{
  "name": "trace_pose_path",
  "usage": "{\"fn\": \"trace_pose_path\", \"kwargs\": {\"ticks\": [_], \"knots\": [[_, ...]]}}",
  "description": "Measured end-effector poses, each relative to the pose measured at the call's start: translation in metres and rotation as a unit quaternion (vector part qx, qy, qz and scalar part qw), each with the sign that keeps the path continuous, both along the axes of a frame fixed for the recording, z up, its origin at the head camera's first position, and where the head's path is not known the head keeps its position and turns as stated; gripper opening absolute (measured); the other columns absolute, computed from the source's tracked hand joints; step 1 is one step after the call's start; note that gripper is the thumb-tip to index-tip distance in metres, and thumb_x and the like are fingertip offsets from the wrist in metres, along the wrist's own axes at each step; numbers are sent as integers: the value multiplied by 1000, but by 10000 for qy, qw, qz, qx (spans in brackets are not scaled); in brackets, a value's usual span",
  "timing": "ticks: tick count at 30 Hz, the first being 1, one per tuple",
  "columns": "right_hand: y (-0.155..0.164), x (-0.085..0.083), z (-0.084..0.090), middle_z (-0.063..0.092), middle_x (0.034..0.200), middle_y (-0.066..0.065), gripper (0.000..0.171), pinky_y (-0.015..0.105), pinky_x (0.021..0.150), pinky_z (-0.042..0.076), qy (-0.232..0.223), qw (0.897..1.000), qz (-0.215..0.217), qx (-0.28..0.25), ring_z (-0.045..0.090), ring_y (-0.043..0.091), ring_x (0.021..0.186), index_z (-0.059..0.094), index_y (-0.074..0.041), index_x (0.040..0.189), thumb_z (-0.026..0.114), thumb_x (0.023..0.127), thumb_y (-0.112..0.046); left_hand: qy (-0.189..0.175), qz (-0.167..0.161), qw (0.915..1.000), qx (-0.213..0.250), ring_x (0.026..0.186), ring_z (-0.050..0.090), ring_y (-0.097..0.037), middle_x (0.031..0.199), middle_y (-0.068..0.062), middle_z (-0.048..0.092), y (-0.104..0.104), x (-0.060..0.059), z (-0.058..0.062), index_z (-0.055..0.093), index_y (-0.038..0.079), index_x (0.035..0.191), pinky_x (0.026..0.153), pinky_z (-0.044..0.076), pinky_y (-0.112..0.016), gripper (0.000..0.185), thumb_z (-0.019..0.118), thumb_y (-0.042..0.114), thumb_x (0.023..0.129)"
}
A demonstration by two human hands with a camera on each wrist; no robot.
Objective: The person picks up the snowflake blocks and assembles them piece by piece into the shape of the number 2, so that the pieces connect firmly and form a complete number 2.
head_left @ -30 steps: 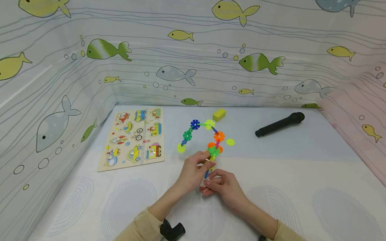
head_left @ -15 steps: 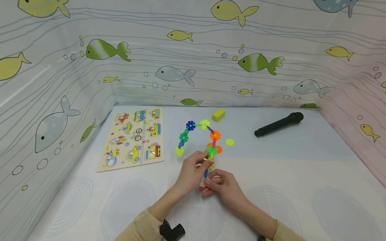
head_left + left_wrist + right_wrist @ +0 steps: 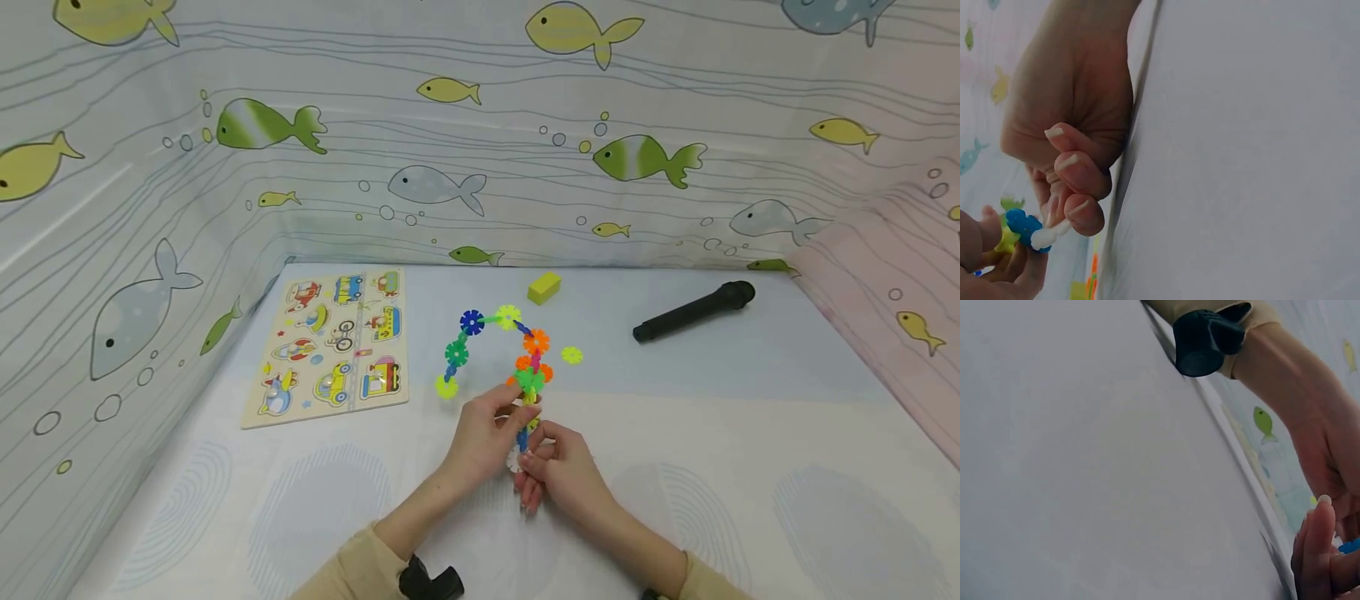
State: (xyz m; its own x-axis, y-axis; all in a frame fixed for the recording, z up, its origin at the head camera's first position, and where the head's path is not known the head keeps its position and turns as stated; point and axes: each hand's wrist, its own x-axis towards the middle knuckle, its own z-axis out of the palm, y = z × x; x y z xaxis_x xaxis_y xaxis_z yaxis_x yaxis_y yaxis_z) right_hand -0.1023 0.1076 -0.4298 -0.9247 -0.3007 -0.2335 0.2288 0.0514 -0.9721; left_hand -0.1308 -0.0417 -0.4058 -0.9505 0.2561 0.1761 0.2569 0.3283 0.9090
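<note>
A curved chain of colourful snowflake discs (image 3: 457, 353) arches over the table in the head view, from a yellow end disc on the left round to my hands. My left hand (image 3: 480, 437) pinches its lower end near the yellow and blue discs. Just below, my right hand (image 3: 566, 471) pinches a white snowflake disc (image 3: 513, 459) at the blue disc (image 3: 1022, 226). In the left wrist view the white disc meets the blue one, between the fingertips of both hands. The right wrist view shows only a bit of blue beside my fingers (image 3: 1316, 544).
A loose yellow snowflake disc (image 3: 572, 355) lies right of the chain. Behind it sits a yellow block (image 3: 543, 287). A wooden picture puzzle board (image 3: 330, 350) lies on the left, a black microphone (image 3: 693, 312) at the back right. Fish-patterned cloth walls (image 3: 525, 192) enclose the table.
The white disc, mostly hidden before, now shows between the hands. My right hand has shifted slightly right. The chain's far part has moved a little left and nearer.
</note>
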Motion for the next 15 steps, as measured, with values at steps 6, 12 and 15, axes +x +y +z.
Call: {"fn": "trace_pose_path", "kwargs": {"ticks": [6,12,15], "knots": [[-3,1,0,68,67,14,11,32,51,58,-139,9992,-318,-195,63,19,46,46,3,93,56,93,7,90,59,9999,-132,97,71,-23,100,-7,72,0,1,-2,71,4,107,87,59,-36,20,63,21,99],[2,-4,-2,73,83,24,12,37,66,62,-96,9985,217,-487,72,21,60,47,5,97,59,96,3,-176,70,9996,-201,103,69,-24,125,-13,68,-5,-1,-1,67,2,124,91,58,-40,34,62,24,99],[5,-7,-1,73,90,23,18,35,73,62,63,9983,446,-357,74,22,70,52,9,105,63,95,-2,-311,86,9991,-260,107,67,-25,134,-13,64,-8,-2,-1,63,1,132,92,57,-40,39,63,23,99]]}}
